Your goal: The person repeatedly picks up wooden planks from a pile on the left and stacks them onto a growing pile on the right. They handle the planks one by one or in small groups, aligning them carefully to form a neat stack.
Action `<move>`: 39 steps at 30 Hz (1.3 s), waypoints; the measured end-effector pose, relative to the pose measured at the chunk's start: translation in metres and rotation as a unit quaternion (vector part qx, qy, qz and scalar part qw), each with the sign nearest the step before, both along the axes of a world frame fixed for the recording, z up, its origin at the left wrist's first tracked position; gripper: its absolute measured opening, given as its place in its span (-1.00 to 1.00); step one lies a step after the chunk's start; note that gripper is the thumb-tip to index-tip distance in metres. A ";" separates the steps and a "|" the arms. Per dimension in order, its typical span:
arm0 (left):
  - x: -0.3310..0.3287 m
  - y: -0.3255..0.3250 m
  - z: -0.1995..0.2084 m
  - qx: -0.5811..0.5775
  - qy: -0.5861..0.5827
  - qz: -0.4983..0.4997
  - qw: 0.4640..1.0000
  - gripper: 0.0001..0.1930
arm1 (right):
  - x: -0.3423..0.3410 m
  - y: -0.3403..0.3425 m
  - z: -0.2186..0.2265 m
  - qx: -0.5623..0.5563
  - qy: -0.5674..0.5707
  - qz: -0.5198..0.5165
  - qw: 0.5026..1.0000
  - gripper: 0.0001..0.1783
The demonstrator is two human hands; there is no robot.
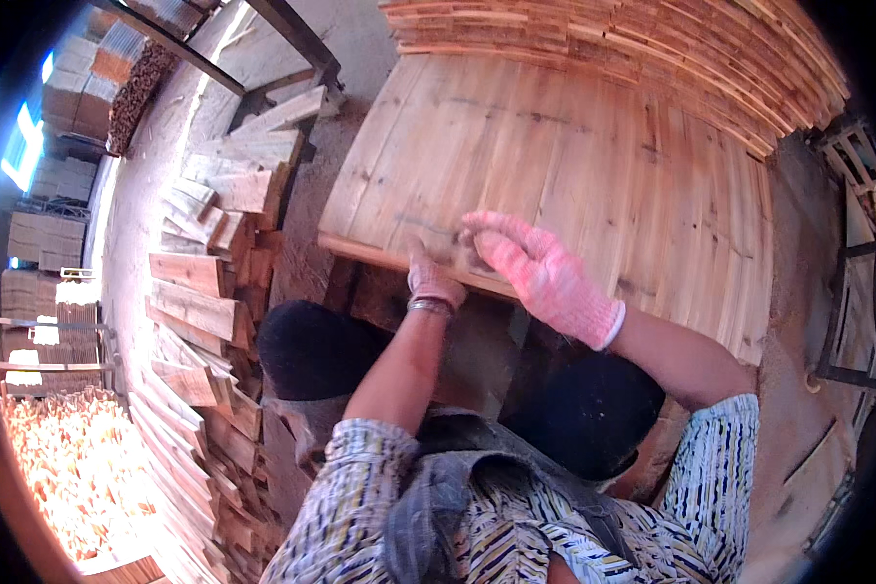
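A wide panel of joined wooden boards (555, 146) lies in front of me, with knots and dark marks along its grain. My left hand (431, 279) is at its near left edge, thumb on the top face and the other fingers hidden below the edge. A metal band circles that wrist. My right hand (555, 287), in a pink and white knit glove, hovers over or rests on the panel near the same edge; I cannot tell which. Its fingers stretch left, apart from the thumb, beside a dark smudge on the wood.
Stacked wooden strips (623, 49) rise along the panel's far side. To the left runs a long pile of loose boards (195, 302). Dark metal bars (297, 39) cross at upper left. My two dark-covered knees (594, 414) are close under the near edge. A slatted rack (857, 175) stands at right.
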State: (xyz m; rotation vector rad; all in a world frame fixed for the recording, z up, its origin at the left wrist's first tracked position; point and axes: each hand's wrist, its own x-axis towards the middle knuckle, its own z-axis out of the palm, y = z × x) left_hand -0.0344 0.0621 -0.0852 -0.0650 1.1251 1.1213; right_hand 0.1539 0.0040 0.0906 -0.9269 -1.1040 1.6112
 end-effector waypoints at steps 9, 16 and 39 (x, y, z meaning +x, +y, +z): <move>0.009 -0.018 0.037 -0.022 0.051 0.090 0.994 -0.41 | -0.009 -0.013 0.000 0.084 -0.155 -0.038 0.984 -0.53; 0.024 -0.054 0.186 0.015 0.188 0.104 0.977 -0.40 | -0.015 -0.021 0.012 0.130 -0.467 0.124 0.866 0.02; -0.333 0.140 0.202 0.088 0.611 -0.115 0.778 -0.26 | 0.021 -0.046 -0.008 0.062 -0.180 -0.117 0.975 -0.03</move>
